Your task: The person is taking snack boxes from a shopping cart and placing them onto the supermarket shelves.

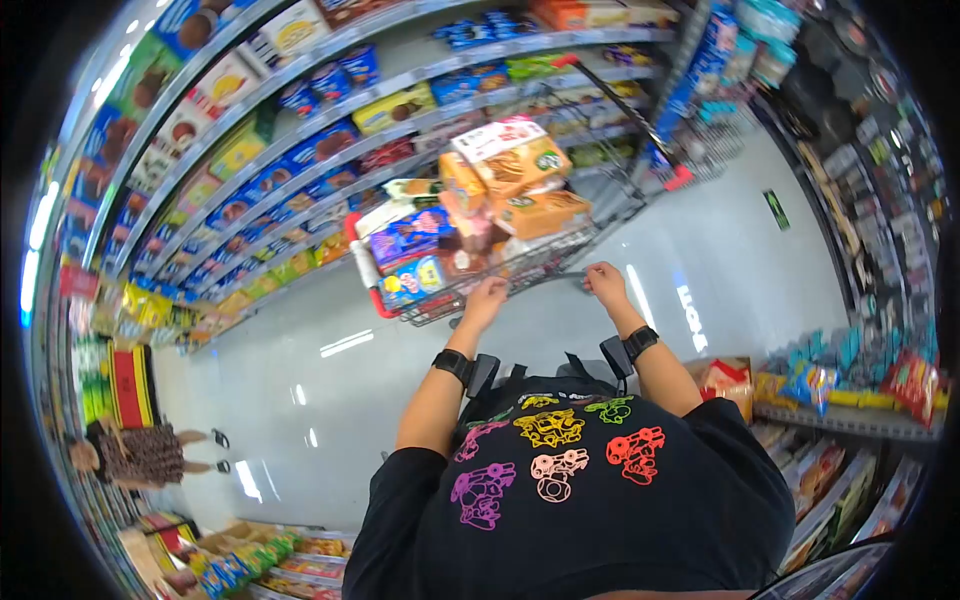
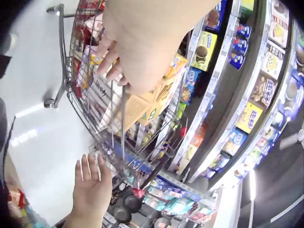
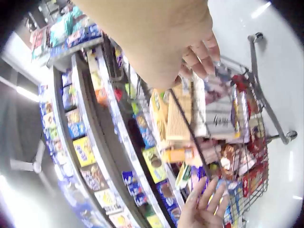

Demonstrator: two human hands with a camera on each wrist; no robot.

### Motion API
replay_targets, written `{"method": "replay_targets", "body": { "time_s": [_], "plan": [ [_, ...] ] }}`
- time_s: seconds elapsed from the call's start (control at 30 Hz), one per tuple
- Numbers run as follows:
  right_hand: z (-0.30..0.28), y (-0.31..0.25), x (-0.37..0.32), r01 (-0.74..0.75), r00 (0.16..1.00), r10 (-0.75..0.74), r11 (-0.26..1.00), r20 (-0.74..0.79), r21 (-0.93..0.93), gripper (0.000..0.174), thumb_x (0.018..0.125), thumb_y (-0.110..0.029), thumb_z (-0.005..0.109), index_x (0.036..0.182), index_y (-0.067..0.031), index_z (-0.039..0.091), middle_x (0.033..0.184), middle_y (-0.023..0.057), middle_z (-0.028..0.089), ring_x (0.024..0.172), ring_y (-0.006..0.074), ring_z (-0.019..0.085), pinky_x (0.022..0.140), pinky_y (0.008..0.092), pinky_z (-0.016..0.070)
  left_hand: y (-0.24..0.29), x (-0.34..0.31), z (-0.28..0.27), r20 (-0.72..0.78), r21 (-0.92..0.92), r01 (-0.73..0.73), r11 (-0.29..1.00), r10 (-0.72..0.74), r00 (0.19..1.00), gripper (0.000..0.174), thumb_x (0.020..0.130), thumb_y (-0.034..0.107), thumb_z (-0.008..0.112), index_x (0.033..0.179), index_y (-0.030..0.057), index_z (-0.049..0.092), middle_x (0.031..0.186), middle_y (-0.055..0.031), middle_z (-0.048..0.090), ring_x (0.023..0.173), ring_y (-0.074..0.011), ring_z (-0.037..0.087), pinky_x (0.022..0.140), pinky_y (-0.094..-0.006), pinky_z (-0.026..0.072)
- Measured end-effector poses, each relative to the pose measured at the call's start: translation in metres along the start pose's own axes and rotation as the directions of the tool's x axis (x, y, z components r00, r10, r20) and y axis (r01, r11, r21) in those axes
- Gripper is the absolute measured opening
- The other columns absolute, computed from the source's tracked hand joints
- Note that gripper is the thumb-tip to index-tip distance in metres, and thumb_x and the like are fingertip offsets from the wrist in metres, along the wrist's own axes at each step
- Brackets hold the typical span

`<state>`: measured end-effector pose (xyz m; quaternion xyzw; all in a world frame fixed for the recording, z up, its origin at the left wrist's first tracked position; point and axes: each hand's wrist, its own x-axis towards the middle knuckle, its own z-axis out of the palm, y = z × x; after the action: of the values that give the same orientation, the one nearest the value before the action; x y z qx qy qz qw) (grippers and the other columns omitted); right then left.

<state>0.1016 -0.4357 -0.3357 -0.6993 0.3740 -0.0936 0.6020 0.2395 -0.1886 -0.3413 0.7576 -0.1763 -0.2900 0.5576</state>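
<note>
A wire shopping cart (image 1: 430, 312) with red corners stands in front of me, heaped with packaged food. Orange cartons (image 1: 540, 215) top the pile, beside blue and purple packs (image 1: 410, 235). My left hand (image 1: 487, 300) is at the near side of the cart, its fingers slightly bent and gripping nothing. Farther right, my right hand (image 1: 605, 285) hovers beside the basket. In the left wrist view the right hand (image 2: 92, 187) shows its palm with straight fingers. The right wrist view shows the left hand (image 3: 206, 206) with spread fingers overlapping the wire side.
Shelves of boxed biscuits (image 1: 290, 165) run behind the cart. Pans and kitchenware (image 1: 880, 170) hang at the right. A snack shelf (image 1: 840, 415) is close at my right side. Another person (image 1: 140, 455) stands on the left along the shiny floor (image 1: 300, 400).
</note>
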Motion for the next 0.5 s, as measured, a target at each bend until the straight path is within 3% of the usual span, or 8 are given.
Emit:
{"method": "replay_targets", "body": {
  "time_s": [0.2, 0.3, 0.43, 0.47, 0.5],
  "plan": [
    [0.088, -0.075, 0.017, 0.388, 0.911, -0.35, 0.906, 0.218, -0.17, 0.017, 0.077, -0.016, 0.059, 0.088, -0.002, 0.06, 0.068, 0.0091, 0.063, 0.062, 0.0153, 0.061, 0.06, 0.0284, 0.0478, 0.021, -0.011, -0.06, -0.269, -0.091, 0.034, 0.995, -0.057, 0.962, 0.022, 0.082, 0.015, 0.055, 0.101, 0.0054, 0.06, 0.088, -0.0074, 0.064, 0.075, -0.0158, 0.062, 0.069, -0.0281, 0.0467],
    [0.102, -0.104, 0.036, 0.401, 0.893, -0.351, 0.905, 0.282, -0.145, 0.016, 0.077, -0.015, 0.059, 0.086, -0.0018, 0.06, 0.069, 0.0098, 0.063, 0.062, 0.0165, 0.061, 0.06, 0.0285, 0.0478, -0.004, 0.002, -0.067, -0.406, -0.043, 0.009, 0.999, -0.025, 0.914, 0.022, 0.082, 0.014, 0.055, 0.102, 0.0051, 0.06, 0.088, -0.0085, 0.064, 0.077, -0.0173, 0.061, 0.07, -0.0295, 0.0468],
    [0.106, -0.119, 0.089, 0.474, 0.878, -0.445, 0.861, 0.178, -0.186, 0.015, 0.076, -0.014, 0.06, 0.084, -0.0008, 0.06, 0.074, 0.0127, 0.065, 0.066, 0.0197, 0.064, 0.062, 0.029, 0.0492, -0.027, 0.038, -0.061, -0.416, -0.128, 0.046, 0.991, -0.096, 0.904, 0.021, 0.082, 0.014, 0.054, 0.099, 0.0033, 0.059, 0.086, -0.0092, 0.064, 0.077, -0.0172, 0.06, 0.07, -0.0296, 0.0475],
    [0.103, -0.133, 0.099, 0.467, 0.884, -0.442, 0.855, 0.153, -0.225, 0.017, 0.076, -0.015, 0.062, 0.085, -0.0006, 0.061, 0.075, 0.013, 0.065, 0.069, 0.0206, 0.065, 0.063, 0.0294, 0.0498, -0.014, 0.045, -0.059, -0.404, -0.217, -0.014, 0.976, -0.077, 0.912, 0.02, 0.082, 0.013, 0.055, 0.098, 0.0027, 0.059, 0.084, -0.0089, 0.063, 0.075, -0.0155, 0.06, 0.067, -0.0277, 0.0478],
    [0.098, -0.123, 0.124, 0.459, 0.888, -0.436, 0.858, 0.145, -0.231, 0.016, 0.076, -0.015, 0.062, 0.085, -0.0007, 0.061, 0.074, 0.0105, 0.065, 0.068, 0.0177, 0.063, 0.062, 0.0279, 0.0488, -0.014, 0.059, -0.052, -0.385, -0.224, 0.007, 0.975, -0.094, 0.918, 0.02, 0.083, 0.013, 0.054, 0.1, 0.0027, 0.058, 0.086, -0.0088, 0.062, 0.076, -0.0151, 0.06, 0.067, -0.0266, 0.0479]
  ]
}}
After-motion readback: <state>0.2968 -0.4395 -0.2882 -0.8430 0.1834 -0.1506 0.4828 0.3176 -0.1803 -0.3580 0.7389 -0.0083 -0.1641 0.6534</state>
